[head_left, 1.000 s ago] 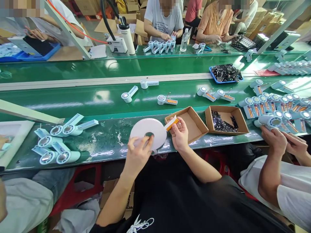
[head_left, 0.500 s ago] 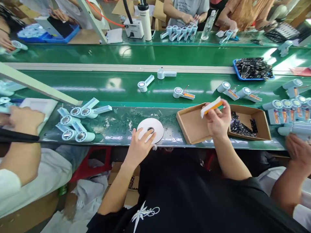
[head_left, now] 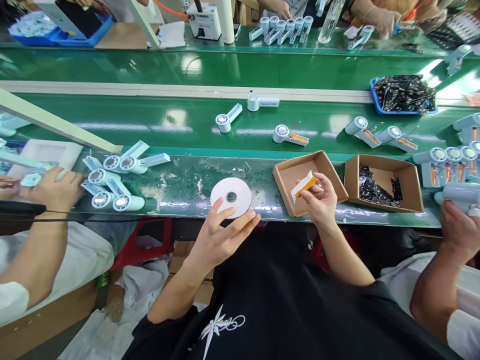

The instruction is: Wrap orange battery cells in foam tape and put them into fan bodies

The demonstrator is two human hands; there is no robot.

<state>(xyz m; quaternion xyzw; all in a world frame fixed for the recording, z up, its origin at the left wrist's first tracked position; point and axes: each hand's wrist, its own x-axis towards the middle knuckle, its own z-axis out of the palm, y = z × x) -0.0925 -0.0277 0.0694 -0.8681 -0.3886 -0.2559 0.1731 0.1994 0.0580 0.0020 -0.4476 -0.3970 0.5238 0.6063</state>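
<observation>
My right hand [head_left: 320,200] pinches a slim orange battery with a white strip along it [head_left: 304,185], held above an open cardboard box [head_left: 283,192]. In front of me a white roll of tape [head_left: 240,190] lies flat on the bench edge. My left hand [head_left: 225,232] is beside its near side, fingers spread and holding nothing; whether a fingertip touches the roll I cannot tell. A second cardboard box [head_left: 410,182] with small black parts [head_left: 375,187] stands to the right.
Several light-blue handheld fan bodies [head_left: 129,164] cluster at the left. More fan bodies [head_left: 280,133] lie on the green belt [head_left: 168,120], some showing orange batteries. A blue tray [head_left: 378,102] holds black parts. Co-workers' hands [head_left: 60,192] work at both sides and across.
My right hand has moved left and lower with the battery. My left hand has drawn back toward me from the roll's centre, its fingers now pointing more to the right. The view has shifted slightly.
</observation>
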